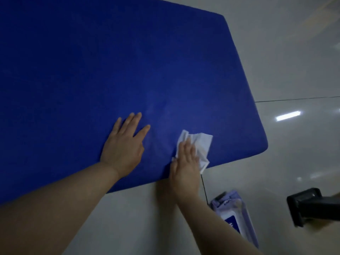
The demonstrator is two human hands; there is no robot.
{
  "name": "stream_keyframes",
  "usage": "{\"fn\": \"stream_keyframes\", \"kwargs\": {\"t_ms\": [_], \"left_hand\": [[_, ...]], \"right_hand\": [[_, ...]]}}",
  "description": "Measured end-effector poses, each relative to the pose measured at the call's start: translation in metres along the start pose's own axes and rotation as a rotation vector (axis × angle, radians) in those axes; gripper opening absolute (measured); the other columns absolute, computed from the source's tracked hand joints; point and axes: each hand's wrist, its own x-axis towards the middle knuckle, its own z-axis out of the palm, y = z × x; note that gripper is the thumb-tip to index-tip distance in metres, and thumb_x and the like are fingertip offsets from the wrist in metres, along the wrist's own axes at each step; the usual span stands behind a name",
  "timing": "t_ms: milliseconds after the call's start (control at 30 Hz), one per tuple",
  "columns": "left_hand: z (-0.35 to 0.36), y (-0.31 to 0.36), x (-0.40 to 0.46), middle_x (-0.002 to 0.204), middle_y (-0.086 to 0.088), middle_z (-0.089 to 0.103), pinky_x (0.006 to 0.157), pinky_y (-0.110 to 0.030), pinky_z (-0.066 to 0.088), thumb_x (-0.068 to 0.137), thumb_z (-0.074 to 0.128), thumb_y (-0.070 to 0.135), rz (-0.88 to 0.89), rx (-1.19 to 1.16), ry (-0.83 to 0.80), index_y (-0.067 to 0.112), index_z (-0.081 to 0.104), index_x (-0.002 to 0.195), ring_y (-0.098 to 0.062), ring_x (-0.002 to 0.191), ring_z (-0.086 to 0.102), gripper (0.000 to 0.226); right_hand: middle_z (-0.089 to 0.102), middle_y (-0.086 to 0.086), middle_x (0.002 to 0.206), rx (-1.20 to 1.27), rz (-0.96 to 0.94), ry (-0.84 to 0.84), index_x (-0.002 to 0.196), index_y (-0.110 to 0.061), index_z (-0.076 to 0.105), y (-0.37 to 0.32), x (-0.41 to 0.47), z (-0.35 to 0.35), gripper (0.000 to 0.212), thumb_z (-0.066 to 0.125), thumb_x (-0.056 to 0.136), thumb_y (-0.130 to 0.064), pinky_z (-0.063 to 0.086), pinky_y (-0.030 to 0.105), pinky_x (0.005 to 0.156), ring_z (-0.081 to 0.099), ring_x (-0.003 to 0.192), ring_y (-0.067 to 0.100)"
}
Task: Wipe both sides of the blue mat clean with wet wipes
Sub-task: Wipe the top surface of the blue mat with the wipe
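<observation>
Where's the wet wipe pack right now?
In the head view, the wet wipe pack lies on the floor at lower right, off the blue mat, beside the right forearm.

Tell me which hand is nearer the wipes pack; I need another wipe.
Right. The right hand presses a wipe on the mat, just above the pack; the left hand lies farther left.

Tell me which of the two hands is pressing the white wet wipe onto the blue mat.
The right hand: its flat fingers press the crumpled white wet wipe onto the blue mat. The left hand rests bare.
</observation>
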Motion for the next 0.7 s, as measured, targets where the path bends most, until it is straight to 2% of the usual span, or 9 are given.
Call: {"fn": "stream_keyframes", "kwargs": {"t_ms": [67,133,200,300,433,467,500,600,700], "left_hand": [[-0.007,-0.017,-0.031,0.148,-0.021,0.039,0.111,-0.054,0.017,0.087,0.039,0.023,-0.072,0.061,-0.011,0.008,0.056,0.133,-0.036,0.135,0.037,0.051],[-0.014,-0.033,-0.054,0.149,-0.019,0.037,0.113,-0.052,0.01,0.088,0.029,0.028,-0.104,0.11,-0.05,0.01,0.053,0.135,-0.033,0.136,0.035,0.056],[-0.016,-0.043,-0.061,0.152,-0.016,0.033,0.114,-0.048,0.002,0.089,0.027,0.029,-0.099,0.117,-0.086,0.013,0.049,0.139,-0.03,0.138,0.03,0.056],[-0.015,-0.046,-0.055,0.153,-0.015,0.032,0.115,-0.045,-0.001,0.088,0.029,0.029,-0.09,0.092,-0.087,0.014,0.046,0.14,-0.029,0.14,0.026,0.056],[-0.016,-0.049,-0.056,0.152,-0.016,0.033,0.115,-0.045,0.0,0.087,0.03,0.028,-0.069,0.058,-0.095,0.013,0.048,0.138,-0.031,0.139,0.027,0.056],[-0.016,-0.049,-0.056,0.152,-0.016,0.033,0.115,-0.045,0.0,0.087,0.03,0.028,-0.066,0.047,-0.1,0.013,0.048,0.138,-0.031,0.139,0.027,0.056],[-0.017,-0.049,-0.055,0.152,-0.016,0.033,0.115,-0.045,0.0,0.087,0.03,0.029,-0.064,0.034,-0.106,0.014,0.048,0.138,-0.03,0.14,0.027,0.056],[-0.016,-0.051,-0.054,0.152,-0.016,0.033,0.115,-0.046,0.001,0.087,0.031,0.029,-0.065,0.023,-0.106,0.013,0.051,0.137,-0.031,0.14,0.027,0.056],[-0.015,-0.052,-0.054,0.152,-0.017,0.033,0.115,-0.048,0.002,0.087,0.03,0.029,-0.071,0.022,-0.122,0.014,0.05,0.137,-0.031,0.14,0.026,0.057]], "right_hand": [[0.005,-0.003,0.157,0.022,-0.14,-0.114,0.148,-0.014,0.014,-0.006,-0.013,0.0,0.062,0.015,0.091,-0.038,-0.008,0.025,0.118,-0.003,0.145,0.013],[-0.006,-0.012,0.156,0.021,-0.148,-0.158,0.148,-0.025,0.004,0.003,-0.013,-0.005,0.06,0.008,0.091,-0.043,-0.009,0.026,0.118,-0.014,0.144,0.002],[-0.004,-0.013,0.156,0.004,-0.005,-0.018,0.15,-0.025,0.007,0.009,-0.006,0.0,0.06,0.008,0.092,-0.042,-0.009,0.026,0.118,-0.01,0.145,0.003],[0.003,-0.009,0.156,0.046,0.25,0.164,0.151,-0.019,0.014,-0.02,0.001,0.019,0.061,0.018,0.092,-0.033,-0.003,0.033,0.119,0.001,0.147,0.017],[0.026,0.005,0.155,0.039,-0.124,0.021,0.146,-0.014,0.032,-0.052,-0.032,0.036,0.058,0.036,0.09,-0.024,0.012,0.042,0.116,0.017,0.144,0.024],[0.026,0.007,0.155,0.036,-0.147,0.014,0.147,-0.013,0.031,-0.043,-0.03,0.031,0.056,0.036,0.092,-0.022,0.014,0.043,0.115,0.019,0.145,0.025],[0.019,0.008,0.158,0.013,-0.085,0.035,0.15,-0.013,0.025,-0.029,-0.022,0.023,0.056,0.034,0.095,-0.022,0.012,0.045,0.117,0.014,0.146,0.024],[-0.018,-0.004,0.158,-0.09,0.364,-0.001,0.151,-0.026,-0.009,0.01,0.008,-0.005,0.058,0.023,0.102,-0.027,-0.004,0.046,0.119,-0.015,0.146,0.017],[-0.013,-0.006,0.159,0.018,0.508,0.024,0.152,-0.027,-0.002,0.002,0.023,-0.01,0.055,0.024,0.103,-0.024,-0.004,0.042,0.119,-0.013,0.146,0.017]]}}
